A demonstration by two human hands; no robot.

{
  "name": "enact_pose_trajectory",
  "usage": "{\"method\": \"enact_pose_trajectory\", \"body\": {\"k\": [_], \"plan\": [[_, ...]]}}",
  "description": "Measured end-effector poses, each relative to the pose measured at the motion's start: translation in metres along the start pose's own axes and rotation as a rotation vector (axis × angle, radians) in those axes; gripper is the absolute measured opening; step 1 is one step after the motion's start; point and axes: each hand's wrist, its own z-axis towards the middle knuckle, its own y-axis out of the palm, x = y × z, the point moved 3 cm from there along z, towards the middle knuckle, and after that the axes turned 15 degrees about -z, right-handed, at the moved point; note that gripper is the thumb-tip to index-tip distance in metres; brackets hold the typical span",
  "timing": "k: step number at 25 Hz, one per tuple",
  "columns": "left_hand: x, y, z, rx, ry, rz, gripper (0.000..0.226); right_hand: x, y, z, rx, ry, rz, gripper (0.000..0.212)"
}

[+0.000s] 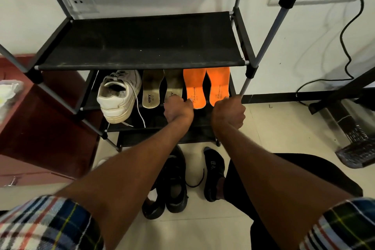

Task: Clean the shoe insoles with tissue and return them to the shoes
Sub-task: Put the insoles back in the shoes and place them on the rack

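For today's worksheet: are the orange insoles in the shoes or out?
Out. Both orange insoles lie bare on the rack shelf, heels at the hands.

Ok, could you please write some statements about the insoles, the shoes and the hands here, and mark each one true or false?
1. Four insoles lie on the rack shelf. True: two beige insoles, two orange insoles.
2. The left hand reaches an orange insole. True.
3. The white sneaker stands right of the orange insoles. False: it stands left of the beige ones.
4. The black shoes sit on the shelf. False: they are on the floor.
5. The right hand holds tissue. False: none is visible.
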Motion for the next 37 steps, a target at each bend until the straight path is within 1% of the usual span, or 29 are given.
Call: {"method": "enact_pose_trajectory", "body": {"k": [2,4,6,8,10,12,14,15,16,18,19,20,21,22,24,27,31,34,35,37], "plan": [[0.007,-0.016,-0.013,-0.045,0.180,0.107,0.021,-0.001,-0.006,-0.011,0.027,-0.047,-0.074,0.023],[0.016,-0.043,-0.029,-0.128,0.306,0.117,0.020,-0.006,-0.011,-0.023,0.029,-0.086,-0.102,0.023],[0.024,-0.083,-0.039,-0.149,0.371,0.119,0.016,-0.019,-0.014,-0.035,-0.055,-0.144,-0.096,0.023],[0.035,-0.136,-0.040,-0.078,0.441,0.192,0.013,-0.039,-0.010,-0.053,-0.232,-0.292,-0.084,0.024],[0.041,-0.193,-0.026,0.022,0.492,0.282,0.014,-0.065,-0.002,-0.080,-0.359,-0.510,-0.096,0.027],[0.042,-0.233,0.000,0.095,0.509,0.333,0.015,-0.093,0.010,-0.110,-0.397,-0.720,-0.142,0.021],[0.042,-0.251,0.035,0.148,0.416,0.262,0.018,-0.120,0.029,-0.132,-0.411,-0.836,-0.112,0.016],[0.044,-0.252,0.052,0.145,0.360,0.227,0.023,-0.133,0.039,-0.139,-0.405,-0.848,-0.101,0.018],[0.045,-0.250,0.066,0.111,0.321,0.215,0.032,-0.145,0.049,-0.141,-0.396,-0.844,-0.097,0.026],[0.043,-0.244,0.096,0.001,0.260,0.216,0.051,-0.175,0.076,-0.139,-0.409,-0.790,-0.104,0.043],[0.041,-0.242,0.107,-0.041,0.245,0.235,0.054,-0.187,0.088,-0.136,-0.434,-0.750,-0.117,0.048],[0.038,-0.240,0.117,-0.069,0.235,0.263,0.052,-0.196,0.099,-0.132,-0.461,-0.717,-0.145,0.049],[0.036,-0.239,0.125,-0.078,0.226,0.291,0.047,-0.202,0.107,-0.130,-0.477,-0.702,-0.182,0.045],[0.035,-0.240,0.130,-0.071,0.213,0.305,0.041,-0.204,0.114,-0.128,-0.464,-0.698,-0.219,0.038],[0.036,-0.239,0.125,-0.048,0.213,0.302,0.028,-0.200,0.114,-0.128,-0.375,-0.692,-0.216,0.026],[0.037,-0.244,0.089,-0.013,0.239,0.288,0.021,-0.185,0.098,-0.140,-0.298,-0.740,-0.067,0.022],[0.042,-0.271,0.015,0.083,0.230,0.247,0.017,-0.141,0.058,-0.181,-0.343,-0.875,0.049,0.015],[0.043,-0.294,-0.047,0.150,0.265,0.200,0.016,-0.104,0.019,-0.209,-0.327,-0.929,0.079,0.022],[0.045,-0.302,-0.069,0.177,0.301,0.162,0.014,-0.096,0.003,-0.217,-0.298,-0.957,0.101,0.026],[0.054,-0.313,-0.100,0.216,0.401,0.061,0.013,-0.088,-0.031,-0.230,-0.191,-1.019,0.195,0.029]]}}
